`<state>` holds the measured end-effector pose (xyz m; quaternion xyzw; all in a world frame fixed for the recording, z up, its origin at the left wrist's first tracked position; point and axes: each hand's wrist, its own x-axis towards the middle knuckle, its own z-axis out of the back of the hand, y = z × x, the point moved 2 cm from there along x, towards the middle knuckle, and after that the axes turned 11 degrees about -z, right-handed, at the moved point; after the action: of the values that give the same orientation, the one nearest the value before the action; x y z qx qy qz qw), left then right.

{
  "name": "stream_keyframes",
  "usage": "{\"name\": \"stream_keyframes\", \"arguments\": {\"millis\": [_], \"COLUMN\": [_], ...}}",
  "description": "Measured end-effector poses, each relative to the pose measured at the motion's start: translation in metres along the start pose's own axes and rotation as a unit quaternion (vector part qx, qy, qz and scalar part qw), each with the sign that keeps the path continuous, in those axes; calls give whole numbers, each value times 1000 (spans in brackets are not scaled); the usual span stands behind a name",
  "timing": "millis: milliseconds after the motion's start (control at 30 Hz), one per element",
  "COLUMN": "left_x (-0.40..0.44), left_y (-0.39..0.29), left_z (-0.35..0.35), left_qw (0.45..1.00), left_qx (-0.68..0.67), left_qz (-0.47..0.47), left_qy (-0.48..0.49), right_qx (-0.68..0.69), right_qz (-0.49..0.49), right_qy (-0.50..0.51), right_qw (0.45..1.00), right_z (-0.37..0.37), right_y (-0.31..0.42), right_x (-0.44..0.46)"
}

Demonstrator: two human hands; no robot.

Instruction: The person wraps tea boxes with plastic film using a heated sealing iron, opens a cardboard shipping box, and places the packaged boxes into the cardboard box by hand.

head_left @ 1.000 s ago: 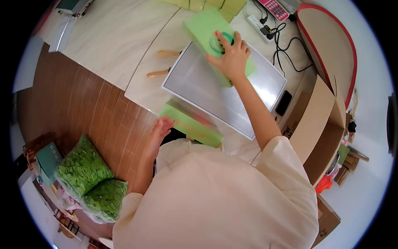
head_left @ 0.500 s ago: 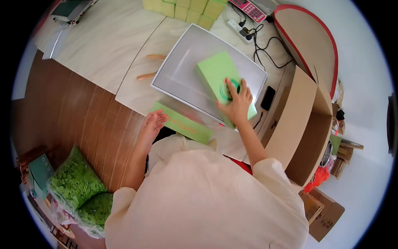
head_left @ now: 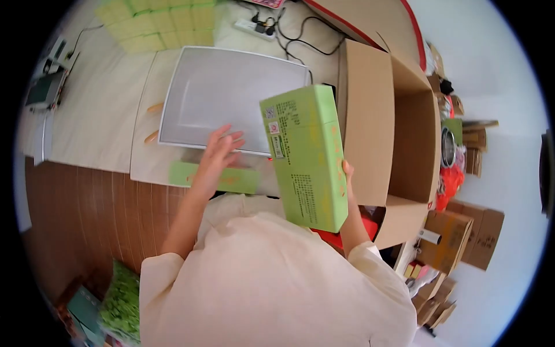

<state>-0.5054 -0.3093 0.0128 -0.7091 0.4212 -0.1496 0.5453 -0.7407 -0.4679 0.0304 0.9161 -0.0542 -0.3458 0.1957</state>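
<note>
At near right, I saw the right hand (head_left: pixel 348 175) gripping a tilted green box (head_left: pixel 304 159); leftward, the left hand (head_left: pixel 215 156), fingers spread, was near the panel (head_left: pixel 231 87).

Wall (head_left: pixel 485 63): plain, bluish white, along the right side of the frame, brightly lit. Floor (head_left: pixel 87 214): brown wood-look boards with visible joints, lower left, darker toward the frame edge. Table (head_left: pixel 101 127): pale, faintly veined top across the upper left, a straight seam (head_left: pixel 143 107) running down it. Closed cardboard cartons (head_left: pixel 477 228) stand near the wall, lower right.
</note>
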Motion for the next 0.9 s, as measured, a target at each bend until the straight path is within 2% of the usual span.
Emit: {"name": "stream_keyframes", "arguments": {"millis": [33,67,167,200,267,333,433,533,600,667,733,767,800,833,867,900], "left_x": [5,7,5,5,6,6,22,35,41,47,49,51,54,57,56,49], "left_y": [-1,0,-5,-4,-3,-19,-30,-32,-31,-31,-26,-23,-18,-15,-9,-5], "left_z": [-17,-31,-72,-82,-98,-120,-163,-202,-232,-258,-286,-298,-305,-309,-315,-320], "left_qw": [998,997,980,977,985,983,987,981,977,974,956,939,935,919,902,908], "left_qx": [-29,-24,-74,-68,31,4,-6,9,17,21,88,103,99,116,132,143], "left_qz": [3,3,21,22,-57,-22,-61,-117,-115,-112,-92,-146,-137,-145,-153,-170], "left_qy": [60,74,184,201,162,182,145,154,177,195,263,295,312,347,380,354], "right_qx": [62,95,135,134,123,98,48,8,-18,-148,-96,-45,9,20,18,13], "right_qz": [0,-4,-10,-7,2,17,69,124,157,202,230,231,229,227,243,260], "right_qy": [46,74,115,119,111,84,26,-27,-58,-77,-58,-96,-138,-127,-165,-166], "right_qw": [997,993,984,984,986,991,996,992,986,965,967,967,964,965,956,951], "right_z": [-4,-5,-10,-9,-7,-2,14,34,44,46,66,80,94,103,113,133], "right_y": [-1,-5,-11,-8,-2,10,36,62,80,98,114,122,129,139,149,161], "right_x": [2,6,14,13,7,-4,-32,-65,-91,-114,-125,-129,-138,-147,-153,-156]}}
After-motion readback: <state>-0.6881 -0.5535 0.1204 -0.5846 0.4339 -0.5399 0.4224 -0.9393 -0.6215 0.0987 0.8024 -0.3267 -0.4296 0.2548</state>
